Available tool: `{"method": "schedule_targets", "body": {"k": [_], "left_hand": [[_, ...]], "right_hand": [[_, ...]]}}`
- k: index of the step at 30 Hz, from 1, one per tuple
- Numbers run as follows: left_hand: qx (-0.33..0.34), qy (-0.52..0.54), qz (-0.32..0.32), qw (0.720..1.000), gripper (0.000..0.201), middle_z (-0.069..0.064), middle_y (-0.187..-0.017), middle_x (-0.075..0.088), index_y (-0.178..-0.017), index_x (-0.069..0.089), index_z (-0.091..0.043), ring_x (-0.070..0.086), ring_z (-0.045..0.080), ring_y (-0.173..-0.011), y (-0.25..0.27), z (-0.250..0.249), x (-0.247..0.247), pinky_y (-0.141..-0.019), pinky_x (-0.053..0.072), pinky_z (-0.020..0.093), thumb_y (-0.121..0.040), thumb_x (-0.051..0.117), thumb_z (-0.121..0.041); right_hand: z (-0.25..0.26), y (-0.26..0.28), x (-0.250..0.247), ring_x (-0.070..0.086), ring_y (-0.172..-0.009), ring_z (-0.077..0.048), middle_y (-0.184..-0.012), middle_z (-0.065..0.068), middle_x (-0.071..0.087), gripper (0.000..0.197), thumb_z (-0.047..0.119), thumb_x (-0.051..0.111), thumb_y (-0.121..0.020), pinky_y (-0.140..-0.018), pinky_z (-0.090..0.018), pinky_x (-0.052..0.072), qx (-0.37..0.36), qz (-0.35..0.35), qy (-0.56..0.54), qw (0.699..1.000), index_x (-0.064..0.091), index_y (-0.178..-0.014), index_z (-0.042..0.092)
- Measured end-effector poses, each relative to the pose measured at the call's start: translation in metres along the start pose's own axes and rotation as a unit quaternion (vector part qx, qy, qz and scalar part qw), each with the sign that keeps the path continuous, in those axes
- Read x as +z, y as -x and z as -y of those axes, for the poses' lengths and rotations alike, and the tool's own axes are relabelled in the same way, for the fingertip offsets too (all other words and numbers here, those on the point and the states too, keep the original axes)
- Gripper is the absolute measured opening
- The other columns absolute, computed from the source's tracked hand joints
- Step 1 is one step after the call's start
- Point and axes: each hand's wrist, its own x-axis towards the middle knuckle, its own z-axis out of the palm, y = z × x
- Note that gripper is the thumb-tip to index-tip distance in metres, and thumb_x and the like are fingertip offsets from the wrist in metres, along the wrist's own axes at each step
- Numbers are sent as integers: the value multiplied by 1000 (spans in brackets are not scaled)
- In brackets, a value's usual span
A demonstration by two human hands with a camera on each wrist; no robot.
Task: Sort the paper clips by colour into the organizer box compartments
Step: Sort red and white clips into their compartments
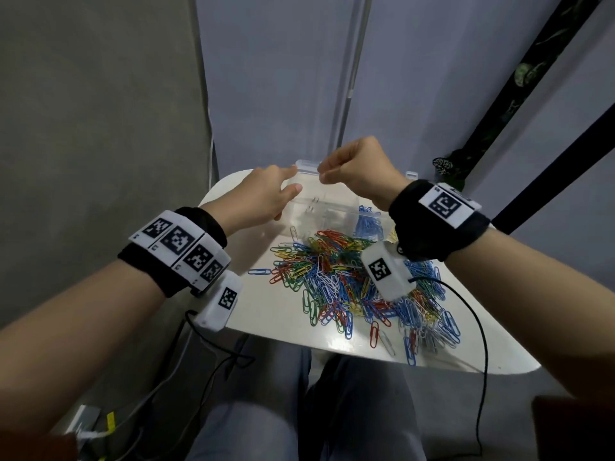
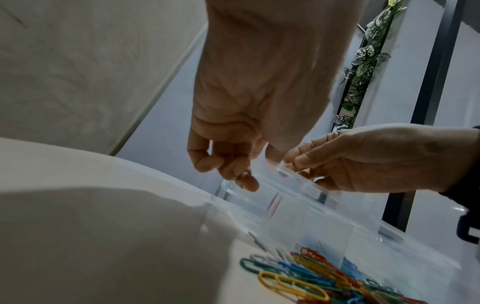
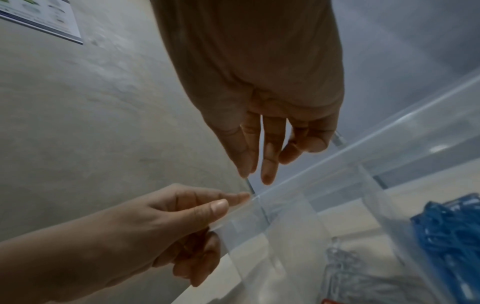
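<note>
Both hands are working at the far edge of the clear organizer box point(image 1: 336, 211), which is sitting at the back of the white table point(image 1: 472, 357). The left hand point(image 1: 263, 201) is pinching the raised clear lid point(image 1: 307, 166) at its left corner, thumb on one face and fingers behind it. The right hand point(image 1: 357, 171) is hovering just beside it with fingers curled toward the lid's top edge; whether it is actually pinching the plastic or only touching it is not clear, and the right wrist view is showing its fingertips point(image 3: 267, 174) just above the edge.

The paper clips point(image 1: 352, 284) are lying in a large mixed heap on the table in front of the box, touching its near wall. A batch of blue clips point(image 1: 367, 224) is already sitting in one right-hand compartment, and some silver ones point(image 3: 345, 265) seem to be lying in the next compartment, so most of the sorting is still ahead.

The main risk is the light box shifting or tipping while the lid is being handled, which would be spilling the sorted blue clips back into the heap. The lid could also be slipping from the left pinch and dropping shut. Both forearms and the dangling cable point(image 1: 479, 327) are passing close over the heap, so a careless sweep could be dragging clips off the table's near edge
</note>
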Motion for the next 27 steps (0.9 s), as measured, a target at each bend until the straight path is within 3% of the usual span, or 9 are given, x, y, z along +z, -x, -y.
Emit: {"method": "schedule_targets", "body": {"k": [3, 5, 9, 12, 14, 16, 20, 24, 27], "left_hand": [[0, 5, -2, 1000, 51, 6, -73, 69, -150, 34, -16, 58, 14, -70, -2, 2, 1, -78, 39, 29, -103, 41, -35], [-1, 9, -2, 1000, 52, 3, -70, 67, -149, 35, -15, 58, 19, -78, -4, 3, 2, -83, 40, 31, -102, 42, -35], [0, 8, -2, 1000, 53, -1, -66, 63, -148, 36, -13, 56, 19, -82, -8, 4, 2, -85, 39, 31, -102, 43, -37], [9, -9, -3, 1000, 52, 1, -65, 63, -148, 36, -12, 54, 19, -80, -9, 2, 0, -83, 36, 30, -102, 41, -36], [11, -11, -1, 1000, 52, 4, -67, 65, -148, 35, -12, 54, 19, -80, -9, 3, 0, -86, 38, 33, -103, 41, -36], [8, -9, -1, 1000, 52, 6, -68, 66, -148, 35, -12, 54, 20, -80, -10, 3, 0, -89, 40, 35, -103, 41, -37], [4, 2, -10, 1000, 52, 8, -69, 67, -146, 37, -8, 59, 23, -82, -12, 3, -1, -83, 40, 33, -102, 43, -35], [1, -3, -11, 1000, 51, 10, -73, 69, -146, 38, -8, 57, 24, -90, -14, 1, -1, -89, 41, 35, -102, 43, -34], [-3, 5, -11, 1000, 51, 10, -73, 69, -147, 37, -10, 57, 21, -85, -12, 2, 0, -83, 39, 33, -102, 42, -34]], "right_hand": [[0, 7, -3, 55, -57, -7, -70, -8, 66, 10, 4, 79, -74, -57, -20, 44, -25, -3, 35, 999, 70, -71, 7], [-1, 16, -5, 51, -47, 0, -63, -3, 64, 8, 5, 78, -75, -51, -16, 41, -45, 19, 87, 995, 71, -71, 7], [-8, 36, -2, 58, -57, 0, -74, -3, 71, 10, 0, 72, -77, -55, -10, 43, -96, 73, 208, 971, 77, -81, 8], [-11, 43, 2, 66, -79, -16, -86, -3, 74, 21, -1, 65, -76, -75, -27, 53, -138, 80, 279, 947, 78, -86, 12], [-15, 45, 5, 66, -86, -20, -91, -3, 74, 23, 1, 65, -75, -81, -35, 54, -138, 96, 309, 936, 77, -90, 14], [-19, 45, 8, 65, -93, -23, -98, -4, 72, 25, 2, 66, -76, -84, -38, 53, -130, 105, 330, 929, 75, -97, 14], [-23, 42, 15, 60, -106, -27, -116, -10, 65, 36, 4, 61, -84, -92, -40, 50, -107, 142, 377, 909, 65, -118, 13], [-29, 44, 24, 60, -105, -35, -114, -17, 64, 34, 0, 51, -86, -88, -44, 51, -110, 158, 427, 884, 62, -118, 4], [-31, 46, 28, 61, -95, -36, -104, -19, 65, 25, -1, 49, -87, -77, -38, 52, -133, 149, 442, 874, 64, -108, 2]]}}
